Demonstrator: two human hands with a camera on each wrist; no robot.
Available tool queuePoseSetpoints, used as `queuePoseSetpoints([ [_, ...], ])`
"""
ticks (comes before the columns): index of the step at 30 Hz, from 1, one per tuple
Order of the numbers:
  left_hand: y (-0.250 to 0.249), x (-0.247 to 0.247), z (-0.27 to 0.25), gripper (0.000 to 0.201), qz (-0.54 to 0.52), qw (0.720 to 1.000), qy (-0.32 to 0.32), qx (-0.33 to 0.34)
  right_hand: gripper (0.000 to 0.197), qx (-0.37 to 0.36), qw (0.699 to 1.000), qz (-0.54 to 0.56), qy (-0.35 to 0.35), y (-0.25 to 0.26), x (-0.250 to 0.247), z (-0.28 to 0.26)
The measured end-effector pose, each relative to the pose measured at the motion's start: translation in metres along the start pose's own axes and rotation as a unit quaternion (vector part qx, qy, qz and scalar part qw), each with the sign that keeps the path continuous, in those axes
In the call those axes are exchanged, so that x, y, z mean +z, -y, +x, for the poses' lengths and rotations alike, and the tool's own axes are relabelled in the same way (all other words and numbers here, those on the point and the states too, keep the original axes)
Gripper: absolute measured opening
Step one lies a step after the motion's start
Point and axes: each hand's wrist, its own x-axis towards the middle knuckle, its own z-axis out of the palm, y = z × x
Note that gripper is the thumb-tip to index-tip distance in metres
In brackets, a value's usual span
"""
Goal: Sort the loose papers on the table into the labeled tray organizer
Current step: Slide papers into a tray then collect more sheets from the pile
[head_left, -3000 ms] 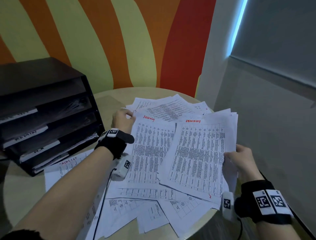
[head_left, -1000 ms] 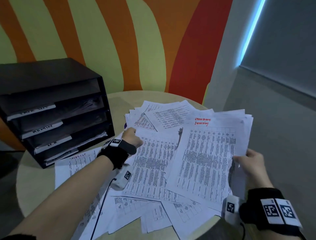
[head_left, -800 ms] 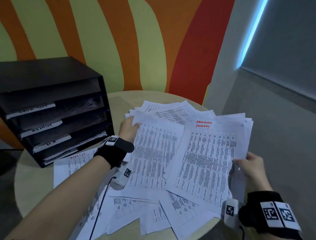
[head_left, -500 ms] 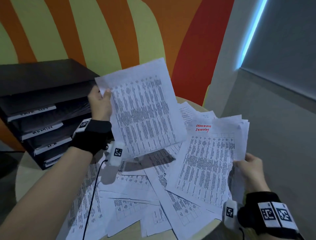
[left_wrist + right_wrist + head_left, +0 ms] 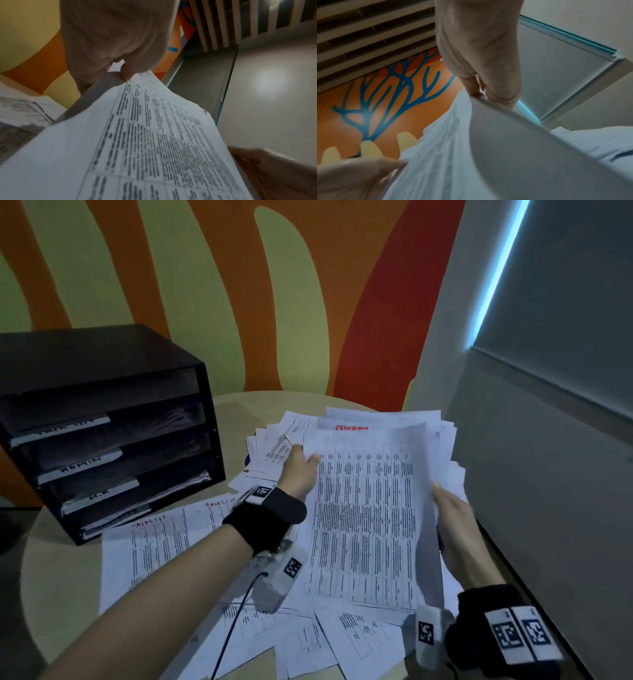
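A black tray organizer [image 5: 113,436] with white labelled fronts stands at the table's back left, some papers in its lower trays. Many printed sheets [image 5: 164,546] lie scattered over the round table. My left hand [image 5: 301,470] pinches the upper left edge of a printed sheet [image 5: 366,518] that lies on top of a stack. My right hand [image 5: 452,508] grips that stack [image 5: 445,433] by its right edge, above the table's right side. In the left wrist view the left hand [image 5: 126,71] pinches the sheet [image 5: 154,142]. In the right wrist view the right hand [image 5: 477,93] holds the bent stack [image 5: 513,142].
A striped orange, green and red wall stands behind the table [image 5: 236,409]. A grey wall with a blue light strip [image 5: 496,268] runs along the right. Bare tabletop shows at the back and the front left.
My left hand lifted one sheet high toward the organizer, then brought it right and down onto the stack that my right hand holds. The right hand stayed roughly in place.
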Motion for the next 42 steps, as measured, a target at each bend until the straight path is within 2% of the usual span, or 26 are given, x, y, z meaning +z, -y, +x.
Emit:
queuePoseSetpoints([
  [1, 0.002, 0.001, 0.0, 0.041, -0.007, 1.0, -0.002, -0.011, 0.032, -0.002, 1.0, -0.002, 0.007, -0.001, 0.003, 0.0],
  [3, 0.005, 0.003, 0.0, 0.038, -0.086, 0.996, 0.002, -0.034, 0.038, -0.015, 0.999, -0.026, 0.023, -0.003, 0.006, -0.001],
  [5, 0.003, 0.001, -0.005, 0.035, -0.132, 0.991, 0.012, -0.023, 0.042, -0.034, 0.995, -0.085, 0.033, -0.006, 0.007, -0.002],
  [7, -0.003, -0.003, -0.007, 0.024, -0.125, 0.991, 0.029, 0.03, 0.035, -0.062, 0.989, -0.135, 0.02, -0.007, 0.008, -0.001],
  [10, -0.033, -0.015, -0.011, 0.029, -0.097, 0.985, 0.021, 0.139, 0.029, -0.154, 0.978, -0.14, -0.031, 0.017, 0.019, -0.005],
  [13, -0.076, -0.027, -0.016, 0.019, -0.091, 0.961, -0.028, 0.261, 0.025, -0.265, 0.958, -0.085, -0.068, 0.054, 0.029, -0.008],
  [16, -0.096, -0.033, -0.019, 0.01, -0.126, 0.931, -0.062, 0.337, 0.023, -0.318, 0.944, -0.036, -0.073, 0.073, 0.035, -0.012],
  [18, -0.09, -0.032, -0.017, 0.016, -0.131, 0.937, -0.047, 0.319, 0.034, -0.297, 0.953, -0.021, -0.057, 0.067, 0.035, -0.011],
  [20, -0.072, -0.029, -0.014, 0.028, -0.107, 0.962, 0.001, 0.253, 0.042, -0.227, 0.972, -0.033, -0.043, 0.05, 0.034, -0.007],
  [23, -0.035, -0.021, -0.007, 0.042, 0.001, 0.982, 0.098, 0.163, 0.017, -0.099, 0.991, -0.081, -0.026, 0.022, 0.03, -0.003],
  [25, -0.014, -0.019, 0.001, 0.046, 0.063, 0.977, 0.132, 0.154, 0.005, -0.075, 0.992, -0.087, -0.056, 0.012, 0.023, -0.001],
  [27, 0.0, -0.02, 0.013, 0.054, 0.129, 0.972, 0.13, 0.145, 0.006, -0.086, 0.987, -0.072, -0.113, 0.013, 0.009, 0.001],
  [29, 0.014, -0.022, 0.028, 0.069, 0.231, 0.958, 0.104, 0.135, 0.014, -0.095, 0.979, -0.064, -0.167, 0.014, -0.011, 0.004],
  [32, 0.031, -0.021, 0.05, 0.091, 0.384, 0.91, 0.09, 0.125, 0.018, -0.066, 0.968, -0.068, -0.233, 0.012, -0.045, 0.01],
  [34, 0.037, -0.015, 0.06, 0.101, 0.439, 0.883, 0.101, 0.13, 0.023, -0.04, 0.965, -0.059, -0.253, 0.009, -0.063, 0.013],
  [37, 0.043, 0.0, 0.066, 0.11, 0.491, 0.845, 0.153, 0.143, 0.023, -0.003, 0.962, -0.045, -0.27, 0.004, -0.078, 0.013],
  [40, 0.046, 0.019, 0.065, 0.106, 0.529, 0.815, 0.209, 0.117, 0.023, 0.011, 0.96, -0.042, -0.276, -0.003, -0.082, 0.015],
  [42, 0.046, 0.029, 0.068, 0.087, 0.526, 0.818, 0.208, 0.107, 0.022, 0.018, 0.962, -0.045, -0.269, -0.006, -0.082, 0.018],
])
